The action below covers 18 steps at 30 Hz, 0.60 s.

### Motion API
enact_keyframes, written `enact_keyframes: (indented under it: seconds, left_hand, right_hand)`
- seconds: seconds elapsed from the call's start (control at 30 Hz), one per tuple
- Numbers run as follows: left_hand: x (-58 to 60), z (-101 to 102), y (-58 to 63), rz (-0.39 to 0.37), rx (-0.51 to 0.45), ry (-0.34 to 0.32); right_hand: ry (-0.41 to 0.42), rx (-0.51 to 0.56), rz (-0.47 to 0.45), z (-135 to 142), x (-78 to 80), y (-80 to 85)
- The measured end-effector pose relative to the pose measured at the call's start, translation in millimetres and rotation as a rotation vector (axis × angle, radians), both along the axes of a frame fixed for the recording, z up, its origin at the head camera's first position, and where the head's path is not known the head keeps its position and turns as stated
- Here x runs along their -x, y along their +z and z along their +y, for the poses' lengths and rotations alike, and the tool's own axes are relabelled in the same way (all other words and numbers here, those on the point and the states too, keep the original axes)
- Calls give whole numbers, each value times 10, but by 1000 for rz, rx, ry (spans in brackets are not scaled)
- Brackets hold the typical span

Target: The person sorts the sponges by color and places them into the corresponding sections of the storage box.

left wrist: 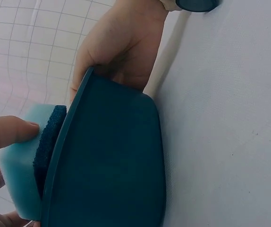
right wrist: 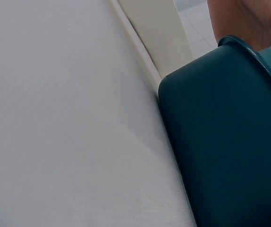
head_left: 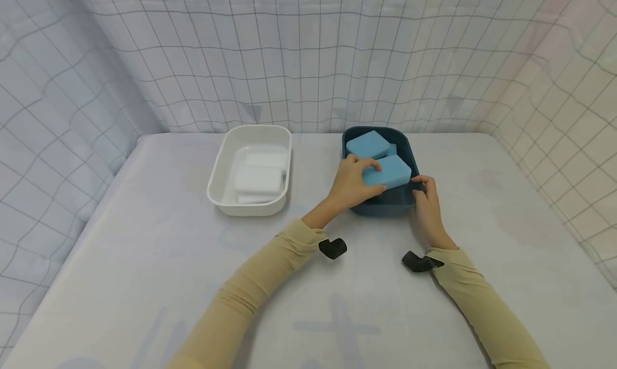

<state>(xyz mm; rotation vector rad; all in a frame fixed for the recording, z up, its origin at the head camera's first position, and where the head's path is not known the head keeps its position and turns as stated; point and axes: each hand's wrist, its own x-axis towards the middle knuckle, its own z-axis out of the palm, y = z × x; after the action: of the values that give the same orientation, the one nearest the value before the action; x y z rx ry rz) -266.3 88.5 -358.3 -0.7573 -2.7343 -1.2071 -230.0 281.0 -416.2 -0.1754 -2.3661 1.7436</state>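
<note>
A dark blue plastic bin (head_left: pixel 381 210) stands at the far right of centre on the table. My left hand (head_left: pixel 351 184) pinches a light blue sponge (head_left: pixel 391 172) at the bin's near part, thumb on one side and fingers on the other. Seen from the left wrist, this sponge (left wrist: pixel 22 158) has a dark, rough scouring layer facing the bin. Behind it, another blue sponge (head_left: pixel 368 144) lies in the bin, with part of a further blue piece (head_left: pixel 392 150) showing beside it. My right hand (head_left: pixel 427 205) grips the bin's right rim with bent fingers and thumb.
Left of the blue bin stands a white bin (head_left: pixel 249 210) holding several white blocks (head_left: pixel 257 180). A white cloth covers the table (head_left: pixel 159 240). Grid-patterned curtains (head_left: pixel 308 58) hang at the back and both sides. Black wrist devices (head_left: pixel 332 248) sit at both cuffs.
</note>
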Motion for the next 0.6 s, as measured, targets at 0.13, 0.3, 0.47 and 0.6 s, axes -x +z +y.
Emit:
enact_keyframes:
  seconds: [0.13,0.3,0.47,0.6]
  left_hand:
    - [16,24,-17,18,23,11]
    - [52,60,-50,57,68,24]
    - [68,103,-72,64,93,21]
    - [74,126,-87,70,121,28]
  right_hand:
    - [-1,4,3,3,5,0]
    - [-6,0,9,10,17,1]
    - [-18,-10,1,13,14,-6]
    - [-5,-12,-4,11,15,-21]
